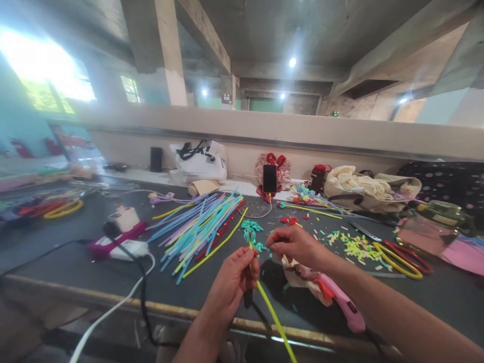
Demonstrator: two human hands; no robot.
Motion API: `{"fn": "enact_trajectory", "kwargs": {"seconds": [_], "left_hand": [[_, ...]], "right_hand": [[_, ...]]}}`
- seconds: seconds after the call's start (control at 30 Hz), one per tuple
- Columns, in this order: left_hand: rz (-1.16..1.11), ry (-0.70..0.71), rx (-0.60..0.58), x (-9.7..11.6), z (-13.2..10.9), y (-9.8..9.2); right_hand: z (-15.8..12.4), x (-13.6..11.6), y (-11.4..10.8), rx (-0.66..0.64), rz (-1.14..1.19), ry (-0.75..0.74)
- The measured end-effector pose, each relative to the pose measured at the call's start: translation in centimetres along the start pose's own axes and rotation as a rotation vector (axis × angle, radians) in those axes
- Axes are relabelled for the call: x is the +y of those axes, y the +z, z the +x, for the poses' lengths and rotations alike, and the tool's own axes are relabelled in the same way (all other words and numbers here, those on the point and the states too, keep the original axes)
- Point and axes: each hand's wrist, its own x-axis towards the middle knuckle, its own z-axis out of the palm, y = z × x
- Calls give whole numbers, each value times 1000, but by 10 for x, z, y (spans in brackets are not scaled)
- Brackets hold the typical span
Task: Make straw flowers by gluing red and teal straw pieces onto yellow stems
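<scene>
My left hand point(242, 272) pinches a long yellow-green stem point(273, 315) near its top, where teal pieces with a bit of red point(249, 235) are clustered. The stem hangs down past the table's front edge. Just right of the cluster, my right hand point(289, 244) has its thumb and fingers pressed together close to the teal pieces; what it holds, if anything, is too small to make out. Beneath my right forearm lies a pink hot tool point(346, 305) on crumpled paper point(300, 282). More teal pieces point(252, 225) rest on the table behind my left hand.
Colored stems point(204, 227) lie in a bundle at left, beside a power strip point(124, 247) with cables. Yellow cut bits point(357, 247) and scissors point(399, 259) are at right. A phone point(269, 178), a white bag point(200, 161) and a dark bottle point(317, 179) stand at the back.
</scene>
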Motion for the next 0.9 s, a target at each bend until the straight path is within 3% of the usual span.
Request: {"fn": "enact_trajectory", "kwargs": {"seconds": [0.37,0.67,0.9], "left_hand": [[89,57,0,-7,2,-5],[114,85,-46,-10,-1,-5],[132,80,-92,-11,-3,-6]], "right_hand": [[-8,-20,21,18,259,104],[-10,-14,22,-27,391,139],[-11,-2,17,-187,585,225]]}}
